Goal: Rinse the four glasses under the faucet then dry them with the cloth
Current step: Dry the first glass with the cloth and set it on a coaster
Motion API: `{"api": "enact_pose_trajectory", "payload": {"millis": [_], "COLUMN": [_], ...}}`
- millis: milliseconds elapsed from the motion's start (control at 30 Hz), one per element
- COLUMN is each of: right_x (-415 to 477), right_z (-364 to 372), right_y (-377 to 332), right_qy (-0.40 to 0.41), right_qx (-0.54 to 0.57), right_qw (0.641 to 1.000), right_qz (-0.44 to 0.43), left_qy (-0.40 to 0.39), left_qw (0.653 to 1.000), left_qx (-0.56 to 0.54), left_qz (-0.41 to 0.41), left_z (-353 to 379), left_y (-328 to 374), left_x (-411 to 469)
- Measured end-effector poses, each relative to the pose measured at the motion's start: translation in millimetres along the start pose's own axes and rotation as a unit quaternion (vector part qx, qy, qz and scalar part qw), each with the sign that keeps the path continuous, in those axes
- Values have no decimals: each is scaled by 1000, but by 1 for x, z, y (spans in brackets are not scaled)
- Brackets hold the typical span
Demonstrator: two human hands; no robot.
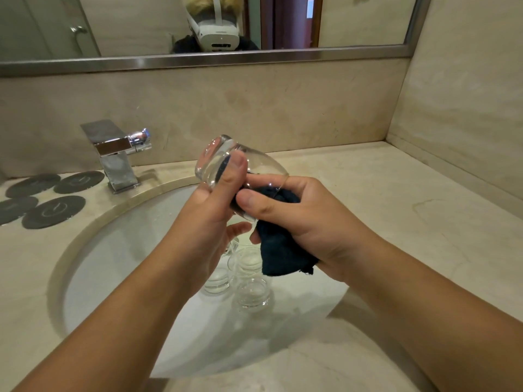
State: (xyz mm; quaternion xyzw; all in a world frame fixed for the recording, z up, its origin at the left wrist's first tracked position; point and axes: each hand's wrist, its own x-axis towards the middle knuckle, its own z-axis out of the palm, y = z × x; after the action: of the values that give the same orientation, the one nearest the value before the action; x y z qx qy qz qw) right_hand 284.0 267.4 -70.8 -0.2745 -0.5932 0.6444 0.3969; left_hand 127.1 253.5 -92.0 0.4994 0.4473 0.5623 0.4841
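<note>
Four round dark grey coasters (42, 198) are lying on the pale marble surface (382, 193) at the left, just beside the square chrome faucet (117, 157), which is standing at the back rim of the white oval sink (119, 250). A steel-framed mirror (198, 29) is running along the wall above, showing a person wearing a white headset. Three clear round glasses (249, 281) are sitting together in the bottom of the sink, directly under the hands, and the forearms and cloth are partly hiding them.

Both forearms are reaching forward over the sink, meeting above its middle. The left hand (209, 210) is gripping the clear tumbler glass (226, 165) near its thick base, thumb lying across the side facing the camera, fingers curling beneath. The right hand (297, 219) is closed around the dark navy cloth (283, 258), thumb pressing on top at the glass's rim, with part of the cloth pushed into the glass's mouth.

The held glass is tilting, base pointing up and away to the left, open mouth facing down toward the right hand. Its wall is looking clear and shiny, the dark cloth showing through it. A loose end of the cloth is hanging below the right hand, above the glasses in the sink.
</note>
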Motion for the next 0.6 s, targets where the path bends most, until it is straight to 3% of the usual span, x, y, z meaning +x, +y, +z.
{"api": "enact_pose_trajectory", "payload": {"millis": [600], "right_x": [5], "right_z": [-10], "right_y": [1], "right_qy": [-74], "right_qx": [141], "right_qw": [982], "right_qz": [100], "left_qy": [3], "left_qw": [998], "left_qx": [-14], "left_qz": [68], "left_z": [-3], "left_y": [0], "left_x": [0]}}
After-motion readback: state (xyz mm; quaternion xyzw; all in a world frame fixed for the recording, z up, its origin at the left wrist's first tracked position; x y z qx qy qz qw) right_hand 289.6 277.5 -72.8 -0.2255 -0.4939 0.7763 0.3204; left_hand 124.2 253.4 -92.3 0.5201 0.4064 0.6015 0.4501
